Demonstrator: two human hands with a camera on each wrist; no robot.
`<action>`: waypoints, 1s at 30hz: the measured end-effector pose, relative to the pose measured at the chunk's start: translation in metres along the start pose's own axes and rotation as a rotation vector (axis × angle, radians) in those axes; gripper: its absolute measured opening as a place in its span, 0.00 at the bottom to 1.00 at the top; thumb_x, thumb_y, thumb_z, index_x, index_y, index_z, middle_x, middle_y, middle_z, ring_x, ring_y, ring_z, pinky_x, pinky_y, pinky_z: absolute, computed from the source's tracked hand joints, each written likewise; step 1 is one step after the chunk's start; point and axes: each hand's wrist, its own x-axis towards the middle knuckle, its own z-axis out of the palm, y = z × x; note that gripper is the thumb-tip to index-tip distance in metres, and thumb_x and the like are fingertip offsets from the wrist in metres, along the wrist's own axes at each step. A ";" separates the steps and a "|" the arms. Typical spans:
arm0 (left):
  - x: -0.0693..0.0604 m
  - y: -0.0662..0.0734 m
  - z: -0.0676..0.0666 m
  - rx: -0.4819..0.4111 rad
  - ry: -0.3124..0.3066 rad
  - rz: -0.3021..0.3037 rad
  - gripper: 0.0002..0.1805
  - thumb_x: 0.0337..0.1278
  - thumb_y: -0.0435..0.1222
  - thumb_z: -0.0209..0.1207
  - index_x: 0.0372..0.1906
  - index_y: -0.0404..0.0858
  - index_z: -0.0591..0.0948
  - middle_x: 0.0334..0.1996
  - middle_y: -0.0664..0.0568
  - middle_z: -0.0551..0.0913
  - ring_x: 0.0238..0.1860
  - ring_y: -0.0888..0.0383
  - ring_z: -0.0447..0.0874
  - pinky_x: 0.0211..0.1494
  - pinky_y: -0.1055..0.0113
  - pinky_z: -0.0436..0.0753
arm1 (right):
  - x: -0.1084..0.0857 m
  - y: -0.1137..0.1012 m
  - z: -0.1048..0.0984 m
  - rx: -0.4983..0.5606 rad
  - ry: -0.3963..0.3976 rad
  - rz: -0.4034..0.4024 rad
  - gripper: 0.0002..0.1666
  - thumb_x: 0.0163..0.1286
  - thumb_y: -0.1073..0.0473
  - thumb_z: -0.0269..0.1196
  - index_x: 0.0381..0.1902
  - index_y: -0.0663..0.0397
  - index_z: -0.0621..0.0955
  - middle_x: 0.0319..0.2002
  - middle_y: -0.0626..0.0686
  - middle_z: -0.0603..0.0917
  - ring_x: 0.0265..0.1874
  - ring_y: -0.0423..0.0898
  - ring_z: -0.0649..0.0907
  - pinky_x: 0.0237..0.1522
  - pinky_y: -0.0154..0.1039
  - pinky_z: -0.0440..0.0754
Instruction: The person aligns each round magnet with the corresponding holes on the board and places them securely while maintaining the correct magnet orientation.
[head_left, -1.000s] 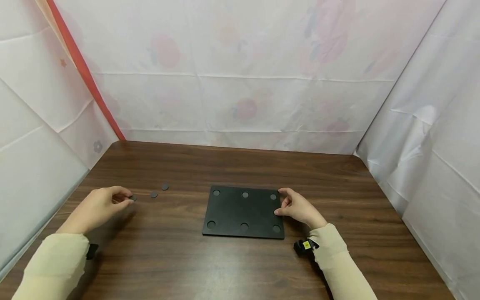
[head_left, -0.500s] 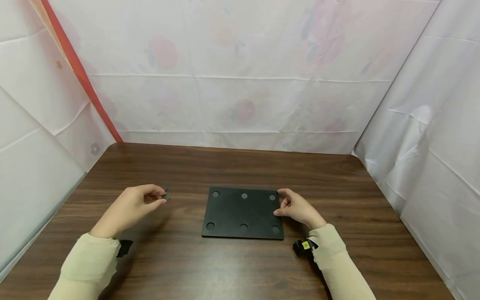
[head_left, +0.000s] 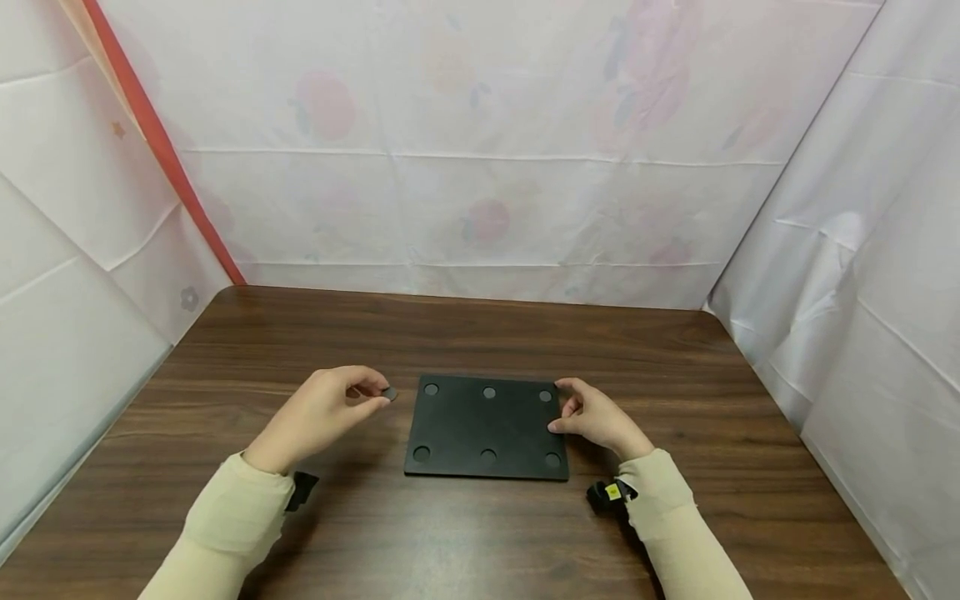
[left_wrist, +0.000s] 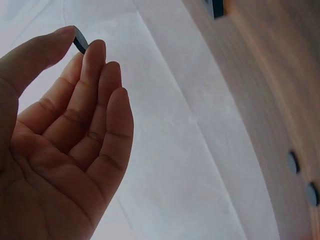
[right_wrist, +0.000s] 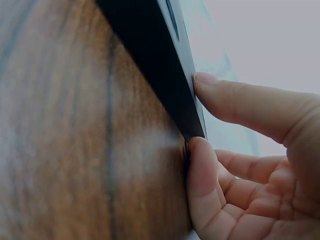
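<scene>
From my distant post I make out a small curtained booth point(head_left: 442, 208); I cannot tell what kind of building holds it. A wood-grain table point(head_left: 465, 542) spreads beneath the left hand point(head_left: 322, 412) and the right hand point(head_left: 600, 417). Beyond both hangs a white cloth point(head_left: 427, 75) with faded pink prints point(head_left: 326, 104); a creased sheet point(head_left: 67, 317) screens the left hand's outer side, a curtain point(head_left: 900, 292) the right's.

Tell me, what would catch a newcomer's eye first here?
Probably the black board with six round spots, lying on the brown table, its right edge held by the right hand. Next, the left hand, just left of the board, pinching a small dark disc. The left wrist view also shows two more discs on the table.
</scene>
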 end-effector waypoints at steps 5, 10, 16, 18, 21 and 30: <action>0.002 0.006 0.011 -0.010 -0.017 0.016 0.07 0.61 0.38 0.65 0.44 0.44 0.84 0.41 0.57 0.87 0.39 0.61 0.84 0.45 0.60 0.84 | -0.001 0.000 -0.002 0.007 0.002 0.001 0.44 0.59 0.60 0.72 0.71 0.55 0.65 0.32 0.54 0.76 0.27 0.47 0.73 0.30 0.39 0.71; 0.001 0.011 0.019 -0.012 -0.052 0.041 0.08 0.59 0.37 0.66 0.44 0.44 0.85 0.42 0.57 0.87 0.42 0.57 0.85 0.45 0.57 0.84 | -0.001 0.003 -0.004 0.010 -0.005 -0.004 0.45 0.59 0.60 0.72 0.71 0.55 0.64 0.33 0.54 0.76 0.26 0.47 0.73 0.30 0.39 0.71; 0.001 0.017 0.030 0.031 -0.083 0.063 0.08 0.58 0.37 0.67 0.42 0.46 0.85 0.39 0.60 0.84 0.44 0.56 0.84 0.43 0.63 0.82 | -0.002 0.004 -0.007 0.009 -0.005 -0.007 0.45 0.59 0.60 0.72 0.71 0.56 0.64 0.33 0.54 0.76 0.26 0.47 0.73 0.30 0.39 0.71; 0.001 0.017 0.034 0.066 -0.086 0.080 0.07 0.57 0.37 0.67 0.41 0.46 0.85 0.38 0.62 0.83 0.42 0.59 0.84 0.43 0.65 0.81 | -0.003 0.004 -0.007 0.005 -0.004 -0.007 0.45 0.59 0.60 0.72 0.71 0.56 0.64 0.33 0.54 0.76 0.27 0.47 0.73 0.30 0.39 0.71; 0.001 0.014 0.039 0.104 -0.091 0.113 0.06 0.56 0.37 0.68 0.39 0.47 0.86 0.36 0.62 0.83 0.41 0.61 0.83 0.43 0.65 0.82 | -0.003 0.003 -0.008 0.008 -0.005 -0.008 0.45 0.60 0.61 0.72 0.71 0.56 0.64 0.33 0.54 0.76 0.27 0.47 0.73 0.30 0.39 0.71; 0.000 0.015 0.049 0.155 -0.142 0.145 0.08 0.53 0.37 0.70 0.39 0.46 0.86 0.36 0.60 0.83 0.37 0.65 0.82 0.39 0.71 0.81 | -0.002 0.003 -0.008 0.000 -0.005 -0.015 0.44 0.59 0.61 0.72 0.71 0.57 0.64 0.33 0.54 0.76 0.27 0.47 0.73 0.29 0.38 0.71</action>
